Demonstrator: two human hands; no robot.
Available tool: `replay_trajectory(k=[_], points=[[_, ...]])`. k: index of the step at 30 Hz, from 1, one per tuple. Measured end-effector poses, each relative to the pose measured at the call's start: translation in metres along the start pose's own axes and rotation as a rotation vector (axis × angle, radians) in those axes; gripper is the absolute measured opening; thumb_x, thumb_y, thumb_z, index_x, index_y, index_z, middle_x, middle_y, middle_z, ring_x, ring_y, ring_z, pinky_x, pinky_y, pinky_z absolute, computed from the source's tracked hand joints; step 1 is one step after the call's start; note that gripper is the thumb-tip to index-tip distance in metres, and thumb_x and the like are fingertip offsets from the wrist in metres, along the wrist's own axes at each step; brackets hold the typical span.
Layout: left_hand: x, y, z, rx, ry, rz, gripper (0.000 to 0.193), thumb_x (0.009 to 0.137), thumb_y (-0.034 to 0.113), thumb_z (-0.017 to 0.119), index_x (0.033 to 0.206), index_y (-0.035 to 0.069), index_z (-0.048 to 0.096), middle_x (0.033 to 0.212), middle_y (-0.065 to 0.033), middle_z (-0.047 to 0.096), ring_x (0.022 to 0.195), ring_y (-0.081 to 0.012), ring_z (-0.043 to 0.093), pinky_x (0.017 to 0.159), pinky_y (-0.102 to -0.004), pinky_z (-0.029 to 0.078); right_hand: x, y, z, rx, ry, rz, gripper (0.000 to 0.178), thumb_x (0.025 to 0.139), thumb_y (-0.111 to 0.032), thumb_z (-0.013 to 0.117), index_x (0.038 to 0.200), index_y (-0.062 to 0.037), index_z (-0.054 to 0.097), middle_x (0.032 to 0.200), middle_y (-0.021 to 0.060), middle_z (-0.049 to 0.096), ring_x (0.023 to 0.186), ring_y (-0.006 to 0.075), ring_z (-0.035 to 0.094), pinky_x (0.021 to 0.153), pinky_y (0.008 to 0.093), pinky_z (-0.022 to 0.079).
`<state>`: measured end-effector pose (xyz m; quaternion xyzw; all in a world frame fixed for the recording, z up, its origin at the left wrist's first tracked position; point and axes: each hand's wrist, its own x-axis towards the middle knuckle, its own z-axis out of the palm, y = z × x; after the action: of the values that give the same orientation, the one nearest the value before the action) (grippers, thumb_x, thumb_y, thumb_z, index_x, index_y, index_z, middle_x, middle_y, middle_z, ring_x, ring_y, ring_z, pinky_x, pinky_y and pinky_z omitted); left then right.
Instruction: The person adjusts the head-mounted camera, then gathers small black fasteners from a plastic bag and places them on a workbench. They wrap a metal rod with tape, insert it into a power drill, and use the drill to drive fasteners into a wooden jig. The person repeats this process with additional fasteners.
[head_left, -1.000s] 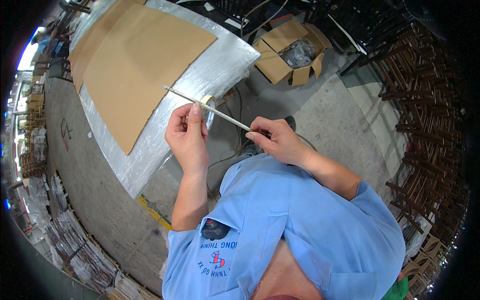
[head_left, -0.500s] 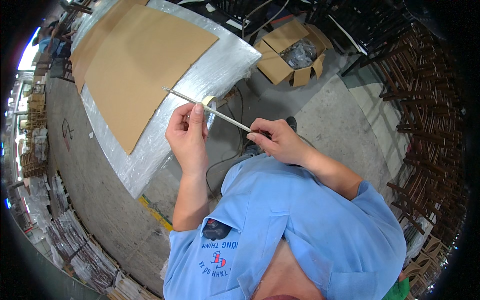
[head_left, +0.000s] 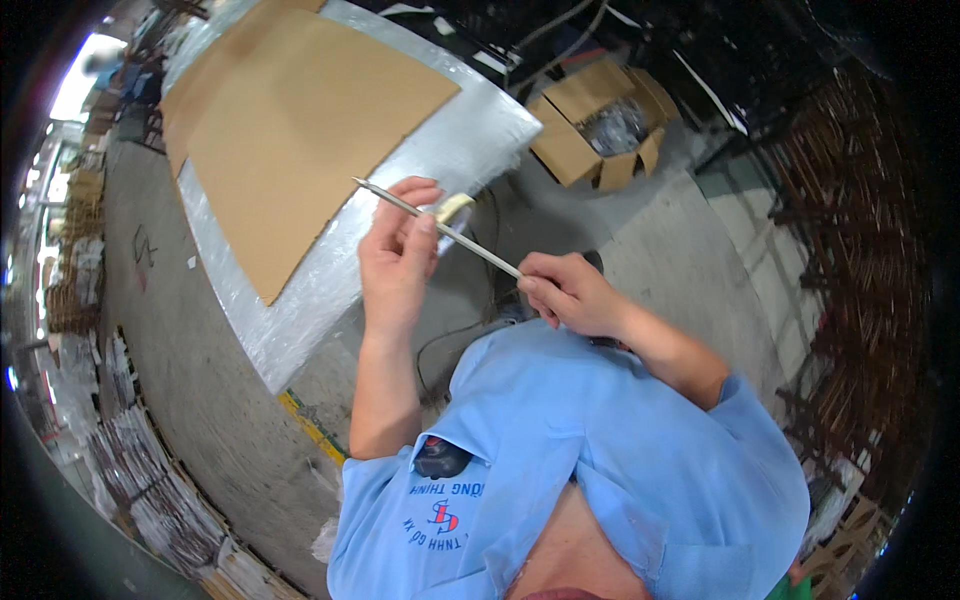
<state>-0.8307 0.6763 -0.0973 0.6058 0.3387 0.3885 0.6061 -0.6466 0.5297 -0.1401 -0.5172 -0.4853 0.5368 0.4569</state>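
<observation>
A long thin metal rod [head_left: 478, 248] with a narrowed tip, like a screwdriver shaft, slants across in front of my chest. Its far end points up and left, over the table edge. My left hand [head_left: 398, 250] steadies it partway along between thumb and fingers, the other fingers loosely raised. Closed around the near end is my right hand [head_left: 572, 293], which hides that end. Just beyond my left fingers shows a pale cream tape roll [head_left: 456, 209]; whether it touches my hand I cannot tell.
A plastic-wrapped table [head_left: 480, 125] bears flat cardboard sheets [head_left: 310, 120]. Behind it stands an open cardboard box [head_left: 565, 145] with clear plastic inside. Stacked dark wooden chairs [head_left: 860, 280] line the right side. A cable [head_left: 440, 335] runs along the floor; wrapped bundles [head_left: 150, 470] lie at left.
The whole view has shifted slightly. The rod remains in both hands, while my left hand's fingers have lifted and loosened a little around it.
</observation>
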Motion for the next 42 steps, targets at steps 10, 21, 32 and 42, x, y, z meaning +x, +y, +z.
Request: replay_trajectory(k=[10,21,32,42], points=[[0.012,-0.003,-0.02,-0.255,-0.28,-0.085,0.012,0.1,0.012,0.065,0.108,0.003,0.068,0.138,-0.003,0.054,0.071,-0.0004,0.051,0.058,-0.0179,0.042,0.001,0.011,-0.007,0.148,-0.097,0.1,0.023,0.108,-0.017,0.051,0.092,-0.0028,0.057,0.067,0.002,0.058,0.054,0.0103,0.057,0.051,0.0284,0.048],[0.004,0.0,-0.02,-0.288,-0.213,-0.125,0.011,0.1,0.014,0.069,0.098,0.003,0.068,0.125,0.0016,0.053,0.07,-0.0002,0.049,0.057,-0.0176,0.04,0.002,0.006,-0.001,0.259,-0.035,0.099,0.012,0.101,-0.007,0.064,0.094,-0.0022,0.055,0.072,0.0041,0.061,0.055,0.0102,0.059,0.051,0.0258,0.048],[0.003,0.002,-0.021,-0.172,-0.23,-0.066,0.013,0.098,0.01,0.068,0.108,0.002,0.07,0.128,-0.0012,0.056,0.071,-0.0028,0.052,0.057,-0.0185,0.043,-0.006,0.004,-0.004,0.167,0.0,0.055,0.017,0.102,-0.013,0.065,0.09,-0.001,0.062,0.073,0.0033,0.064,0.06,0.0093,0.06,0.054,0.0257,0.048],[-0.001,0.012,-0.016,0.02,-0.292,-0.08,0.034,0.1,0.011,0.068,0.132,0.002,0.065,0.096,-0.0015,0.062,0.068,-0.0055,0.058,0.056,-0.0194,0.044,-0.01,0.006,-0.01,0.023,0.003,-0.033,0.028,0.106,-0.021,0.056,0.086,-0.0025,0.064,0.07,0.002,0.066,0.057,0.0092,0.062,0.054,0.0269,0.047]])
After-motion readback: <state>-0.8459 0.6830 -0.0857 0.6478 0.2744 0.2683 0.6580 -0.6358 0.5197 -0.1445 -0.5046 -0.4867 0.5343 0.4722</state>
